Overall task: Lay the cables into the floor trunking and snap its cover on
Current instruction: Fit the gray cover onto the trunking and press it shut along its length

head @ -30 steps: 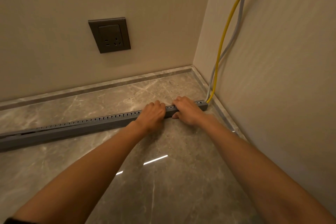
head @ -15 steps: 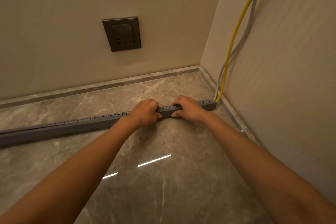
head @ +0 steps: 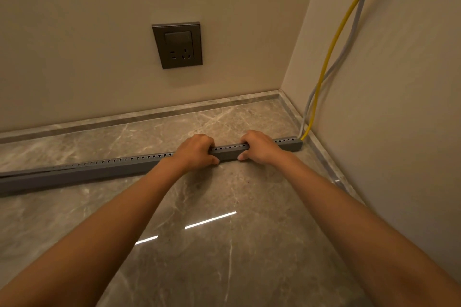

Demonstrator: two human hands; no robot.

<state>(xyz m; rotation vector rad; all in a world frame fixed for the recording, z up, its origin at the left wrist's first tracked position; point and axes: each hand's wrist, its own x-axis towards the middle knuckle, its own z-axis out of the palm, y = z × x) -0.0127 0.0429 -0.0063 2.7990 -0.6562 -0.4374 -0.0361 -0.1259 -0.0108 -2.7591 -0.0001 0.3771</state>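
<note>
Trunking (head: 87, 177) lies along floor (head: 224, 244), right end at floor's right edge, where yellow cable (head: 331, 52) and grey cable (head: 354, 22) enter. Left hand (head: 197, 149) and right hand (head: 259, 147) curl over trunking, gripping it.

Risk: dark gap near floor's left edge suggests cover (head: 228, 148) unseated there; pressing here may spring it or pinch cable.

Hidden: cables inside, fingertips behind far side, trunking's left end.

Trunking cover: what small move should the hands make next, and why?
Probably slide the left hand leftward and press: it and the right hand grip the trunking near its right end, while a dark gap shows along its far-left top.
</note>
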